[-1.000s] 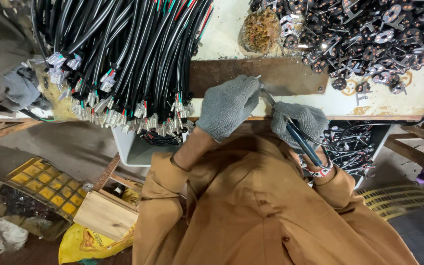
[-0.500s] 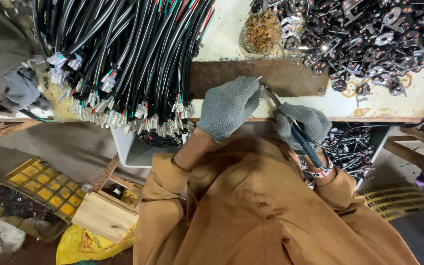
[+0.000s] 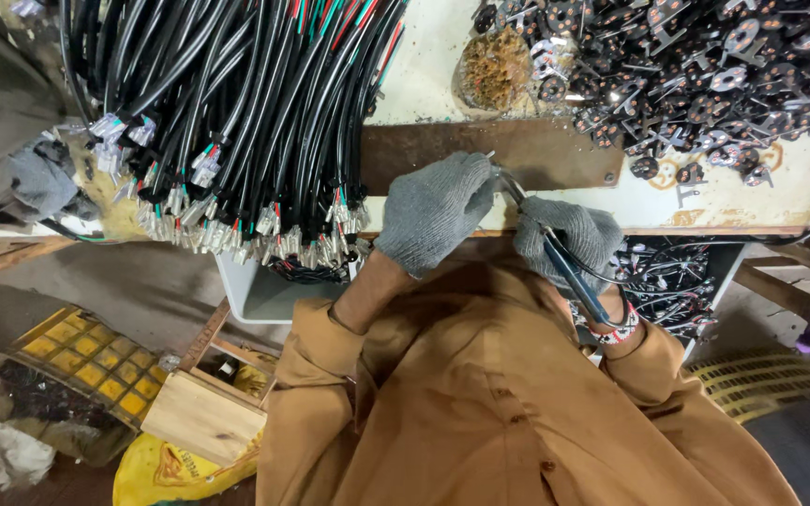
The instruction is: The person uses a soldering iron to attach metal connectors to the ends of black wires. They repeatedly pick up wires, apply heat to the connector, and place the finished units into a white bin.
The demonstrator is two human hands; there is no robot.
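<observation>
- A heap of black cables with white plug ends and bare coloured wire tips covers the left of the workbench and hangs past its front edge; a stray elbow could well drag some plugs off toward the bin below.
- The left hand, in a grey knit glove, is closed narrowly, fingertips pinching something small at the edge of a rusty metal plate; the piece itself is hidden by the glove, so what it is cannot be told.
- The right hand, also gloved, is wrapped around a slim blue-handled tool, its metal tip meeting the left fingertips over the plate. If that tip is hot or sharp, a slip could go through the thin glove, since the two hands touch.
- The tool's cord loops near the right wrist; a snag there might jerk the tip off its mark.
- A dense pile of small black parts crowds the right of the bench, some near the rim, where a nudge may send them down.
- The bench top is pale, stained and worn, with a brown clump beside the parts.
- Below: a wooden box, yellow grids, a yellow bag and more parts on a lower shelf, in a crowded workshop.
</observation>
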